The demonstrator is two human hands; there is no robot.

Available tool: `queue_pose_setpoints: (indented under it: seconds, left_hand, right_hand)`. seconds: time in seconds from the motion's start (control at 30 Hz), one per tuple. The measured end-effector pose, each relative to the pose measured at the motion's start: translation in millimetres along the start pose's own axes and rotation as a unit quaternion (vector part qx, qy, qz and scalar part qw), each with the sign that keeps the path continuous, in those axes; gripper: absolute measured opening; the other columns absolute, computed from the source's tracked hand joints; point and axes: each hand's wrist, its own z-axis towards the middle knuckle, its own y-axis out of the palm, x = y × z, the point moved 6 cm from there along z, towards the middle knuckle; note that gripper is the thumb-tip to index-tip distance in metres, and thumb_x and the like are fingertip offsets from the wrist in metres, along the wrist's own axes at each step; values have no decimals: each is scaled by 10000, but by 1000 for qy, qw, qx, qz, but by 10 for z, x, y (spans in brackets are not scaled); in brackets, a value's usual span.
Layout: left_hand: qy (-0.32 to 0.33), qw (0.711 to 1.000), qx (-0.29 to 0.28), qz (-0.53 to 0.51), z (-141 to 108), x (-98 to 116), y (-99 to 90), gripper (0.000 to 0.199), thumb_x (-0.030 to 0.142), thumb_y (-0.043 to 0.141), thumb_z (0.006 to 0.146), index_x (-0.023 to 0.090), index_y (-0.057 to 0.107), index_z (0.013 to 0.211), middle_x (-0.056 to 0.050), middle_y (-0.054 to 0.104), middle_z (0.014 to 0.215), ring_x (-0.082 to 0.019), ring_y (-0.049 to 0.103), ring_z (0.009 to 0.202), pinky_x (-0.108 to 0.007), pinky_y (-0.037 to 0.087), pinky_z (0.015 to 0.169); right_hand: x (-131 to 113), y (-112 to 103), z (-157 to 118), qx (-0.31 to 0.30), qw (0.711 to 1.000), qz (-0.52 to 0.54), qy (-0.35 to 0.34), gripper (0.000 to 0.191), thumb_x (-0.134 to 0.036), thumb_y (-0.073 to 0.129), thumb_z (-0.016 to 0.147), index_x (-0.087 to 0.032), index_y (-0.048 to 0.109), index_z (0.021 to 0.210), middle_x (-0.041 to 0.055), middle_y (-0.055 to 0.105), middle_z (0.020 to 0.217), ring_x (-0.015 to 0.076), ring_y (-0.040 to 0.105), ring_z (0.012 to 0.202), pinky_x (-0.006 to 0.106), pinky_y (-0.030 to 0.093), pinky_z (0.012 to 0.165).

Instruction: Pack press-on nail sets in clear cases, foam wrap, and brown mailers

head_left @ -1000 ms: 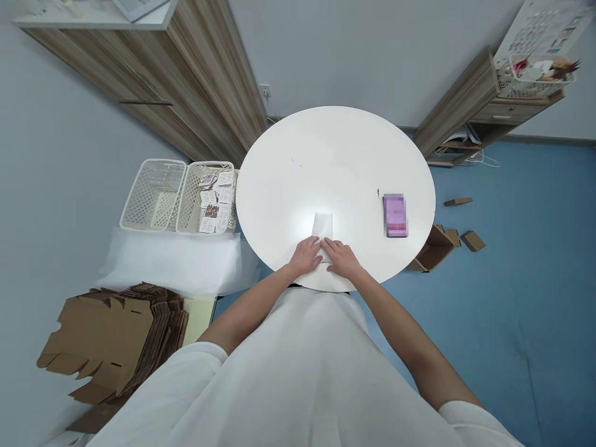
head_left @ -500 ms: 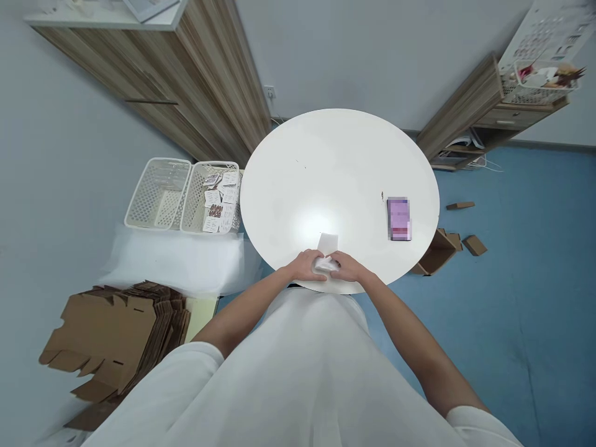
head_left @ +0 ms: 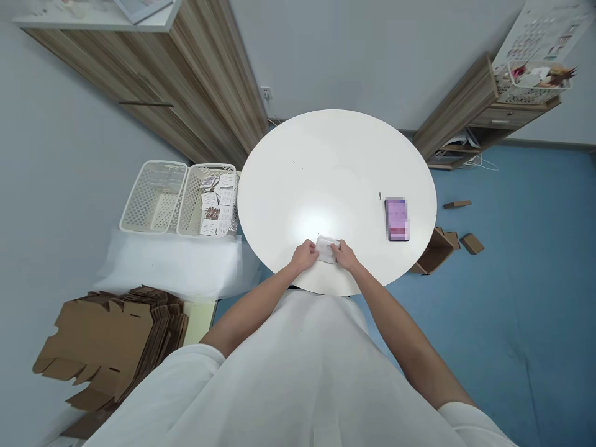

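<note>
A small white wrapped packet point(head_left: 326, 249) is held between my hands, just above or on the near part of the white oval table point(head_left: 335, 149). My left hand point(head_left: 305, 255) has its fingers closed at the packet's left edge. On the other side, my right hand point(head_left: 344, 254) pinches the packet's right edge. A purple, blurred-out rectangular object point(head_left: 397, 219) lies on the right part of the table.
Left of the table stand a white basket with printed cards point(head_left: 209, 202) and another white basket point(head_left: 156, 198). Nearer are white sheets point(head_left: 177, 261) and stacked flat cardboard point(head_left: 107, 341). An open cardboard box point(head_left: 434, 251) sits on the floor at right.
My hands have moved slightly away from my body and spread to the packet's two sides. The white material, earlier bunched with a flap sticking out, now looks like a compact flat packet.
</note>
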Motion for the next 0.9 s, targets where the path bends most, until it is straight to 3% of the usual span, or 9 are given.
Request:
queue_pose_setpoints:
  seconds: [0.2,0.3,0.5,0.7,0.8,0.9]
  left_hand:
    - [-6,999,42,33,11,-3,21,161,297,548,719,184,519,831,-48,575,947,-155,548,842,-261,416,727]
    - [-37,998,44,14,13,-50,52,179,324,543,728,185,526,841,-43,584,929,-156,550,838,-255,421,695]
    - [-74,994,62,-52,-21,-112,86,186,318,564,723,185,545,851,-42,601,906,-151,558,823,-257,429,711]
    - [-80,984,93,-126,-177,-200,105,236,339,559,740,180,561,915,-61,596,970,-152,557,856,-278,436,772]
    - [-78,979,110,-155,-271,-238,82,284,333,548,754,177,550,992,-74,578,1036,-147,561,858,-289,444,792]
    - [-38,980,109,-163,-333,-181,63,332,325,534,770,204,530,1079,-72,529,1144,-156,547,938,-288,449,808]
  right_hand:
    - [5,-55,-35,134,987,-86,-4,429,-444,392,787,-209,403,1146,83,517,1062,200,529,867,296,383,710]
    - [32,-102,-40,153,983,-99,14,479,-493,431,752,-223,399,1146,78,503,1086,206,529,843,308,384,682]
    - [87,-150,-51,123,991,-43,-30,482,-494,383,764,-210,408,1153,57,527,983,188,525,806,311,398,688]
    - [347,-188,-238,65,994,65,-57,472,-394,473,712,-207,432,1144,43,523,999,128,519,663,318,434,718]
    - [450,-166,-336,31,990,138,-25,479,-400,496,702,-232,443,1148,50,522,1053,137,555,707,338,454,730]
    - [390,-100,-397,-22,982,186,-25,507,-409,521,700,-275,439,1182,56,468,1190,159,576,837,342,466,756]
